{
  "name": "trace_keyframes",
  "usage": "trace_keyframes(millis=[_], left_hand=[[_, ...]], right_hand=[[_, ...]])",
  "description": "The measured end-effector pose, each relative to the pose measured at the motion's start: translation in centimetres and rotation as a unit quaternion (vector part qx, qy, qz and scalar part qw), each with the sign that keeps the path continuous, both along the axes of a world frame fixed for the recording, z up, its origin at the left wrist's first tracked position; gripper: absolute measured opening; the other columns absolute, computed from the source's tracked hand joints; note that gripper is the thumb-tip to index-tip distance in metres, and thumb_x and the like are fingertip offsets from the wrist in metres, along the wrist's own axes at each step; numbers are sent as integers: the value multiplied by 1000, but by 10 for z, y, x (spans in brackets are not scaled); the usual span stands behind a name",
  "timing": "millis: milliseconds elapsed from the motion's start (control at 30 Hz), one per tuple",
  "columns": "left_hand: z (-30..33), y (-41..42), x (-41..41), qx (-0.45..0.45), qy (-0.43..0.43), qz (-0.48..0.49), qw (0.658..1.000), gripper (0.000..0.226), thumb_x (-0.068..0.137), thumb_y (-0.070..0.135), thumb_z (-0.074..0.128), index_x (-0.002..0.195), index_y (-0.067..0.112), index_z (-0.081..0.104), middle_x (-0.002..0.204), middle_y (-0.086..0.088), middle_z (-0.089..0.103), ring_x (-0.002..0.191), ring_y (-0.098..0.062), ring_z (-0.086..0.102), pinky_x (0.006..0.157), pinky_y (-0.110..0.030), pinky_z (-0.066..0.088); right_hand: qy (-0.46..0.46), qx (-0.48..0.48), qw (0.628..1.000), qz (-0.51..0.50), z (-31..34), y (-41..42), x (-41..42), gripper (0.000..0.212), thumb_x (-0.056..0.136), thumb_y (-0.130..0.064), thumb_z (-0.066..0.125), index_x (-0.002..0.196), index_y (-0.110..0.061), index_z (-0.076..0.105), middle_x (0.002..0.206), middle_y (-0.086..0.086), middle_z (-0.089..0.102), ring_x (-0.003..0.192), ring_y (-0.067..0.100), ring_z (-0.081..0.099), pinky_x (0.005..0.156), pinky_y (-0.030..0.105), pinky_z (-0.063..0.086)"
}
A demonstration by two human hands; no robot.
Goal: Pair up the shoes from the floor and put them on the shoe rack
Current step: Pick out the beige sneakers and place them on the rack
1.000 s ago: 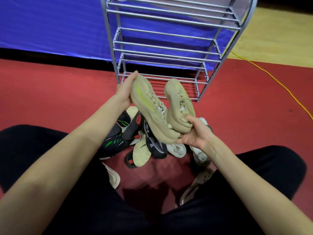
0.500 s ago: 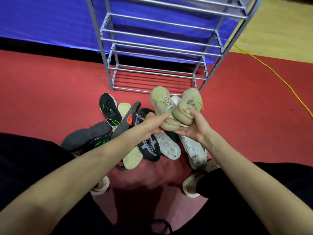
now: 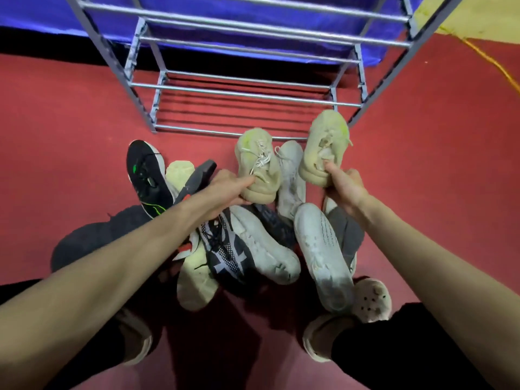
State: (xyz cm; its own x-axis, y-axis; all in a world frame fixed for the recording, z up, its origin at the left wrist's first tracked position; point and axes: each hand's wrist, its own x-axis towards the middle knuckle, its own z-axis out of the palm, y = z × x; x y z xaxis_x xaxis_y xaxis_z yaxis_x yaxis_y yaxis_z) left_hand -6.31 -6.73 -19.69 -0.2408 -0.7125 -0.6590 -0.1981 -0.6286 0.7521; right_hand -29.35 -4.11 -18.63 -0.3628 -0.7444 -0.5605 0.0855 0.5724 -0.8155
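The grey metal tube shoe rack (image 3: 242,94) is cut off by the top edge. In front of it, a black knit sneaker (image 3: 92,235) lies half hidden under the left forearm; motion blurs the whole pile.

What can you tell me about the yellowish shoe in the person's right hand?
The shoe is a pale yellow-beige sneaker that looks knitted, with matching laces and a thick, ridged sole of the same colour. A brighter yellow-green streak shows near its toe. The right hand pinches it at the heel, thumb inside the opening, so it hangs in the air with the toe pointing away toward the bottom bars of the shoe rack. Nothing but the hand touches it. It matches the shoe in the left hand.
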Motion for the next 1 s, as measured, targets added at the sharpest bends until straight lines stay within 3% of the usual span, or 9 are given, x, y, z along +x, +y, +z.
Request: trace_keyframes(millis=[67, 167, 267, 400, 500, 633, 833, 933, 1000], left_hand=[[-12, -21, -9, -9, 7, 3, 1000, 9, 90, 11, 58, 98, 8, 60, 108, -13, 68, 100, -20, 67, 87, -32, 57], [-35, -54, -27, -30, 25, 16, 999, 19, 88, 4, 58, 104, 14, 61, 111, -11, 68, 106, -23, 66, 95, -36, 53], [-60, -83, -47, -37, 12, 33, 999, 21, 85, 2, 60, 96, 19, 61, 103, -6, 68, 107, -23, 64, 99, -38, 51], [-90, -112, -74, -31, 22, 59, 998, 26, 85, -2, 61, 110, 3, 61, 107, -14, 68, 104, -25, 65, 93, -36, 54], [-110, -129, -89, -32, 31, 83, 996, 34, 83, -3, 62, 117, -6, 59, 114, -19, 67, 105, -26, 66, 93, -35, 54], [-122, -147, -104, -47, 54, 95, 993, 37, 81, -6, 63, 117, -5, 59, 107, -15, 69, 97, -21, 68, 83, -26, 58], [-139, -171, -127, -48, 63, 95, 992, 31, 81, -6, 61, 112, -5, 61, 114, -19, 68, 106, -27, 67, 91, -38, 56], [-143, -178, -135, -46, 62, 86, 993, 29, 82, -7, 59, 111, -5, 61, 112, -18, 68, 102, -26, 67, 84, -33, 57], [-146, -182, -140, -40, 62, 81, 994, 34, 82, -7, 57, 116, -8, 59, 114, -19, 67, 102, -25, 67, 79, -30, 59]], right_hand=[[36, -7, 999, 5, -14, -25, -11, 28, 87, -28, 63, 95, -2, 59, 81, 9, 57, 69, 17, 53, 57, 26, 44], [69, -8, 997, 18, -35, -57, -27, 55, 79, -42, 67, 109, 3, 54, 93, 12, 62, 74, 16, 60, 62, 31, 51], [92, -22, 995, 36, -61, -83, -35, 30, 94, -28, 53, 97, 1, 58, 82, 8, 64, 64, 8, 64, 60, 28, 55], [127, -41, 991, 11, -113, -115, -53, 65, 82, -53, 46, 113, 3, 51, 114, 17, 60, 103, 26, 62, 93, 46, 53], [175, -42, 984, -12, -109, -125, -48, 41, 97, -31, 39, 121, 3, 39, 112, 7, 45, 104, 18, 48, 95, 35, 45], [213, -76, 974, -30, -128, -144, -56, 24, 99, -21, 36, 114, -3, 36, 111, 8, 41, 104, 17, 46, 97, 37, 44], [210, -83, 974, -33, -155, -157, -62, 22, 100, -18, 35, 115, -2, 38, 111, 6, 42, 102, 13, 43, 87, 22, 36], [210, -86, 973, -46, -163, -166, -66, 10, 100, -18, 34, 106, -10, 35, 110, 5, 42, 102, 13, 43, 92, 28, 39], [207, -86, 973, -51, -164, -172, -71, 23, 100, -19, 34, 117, -4, 39, 112, 4, 44, 105, 13, 44, 98, 31, 40]])
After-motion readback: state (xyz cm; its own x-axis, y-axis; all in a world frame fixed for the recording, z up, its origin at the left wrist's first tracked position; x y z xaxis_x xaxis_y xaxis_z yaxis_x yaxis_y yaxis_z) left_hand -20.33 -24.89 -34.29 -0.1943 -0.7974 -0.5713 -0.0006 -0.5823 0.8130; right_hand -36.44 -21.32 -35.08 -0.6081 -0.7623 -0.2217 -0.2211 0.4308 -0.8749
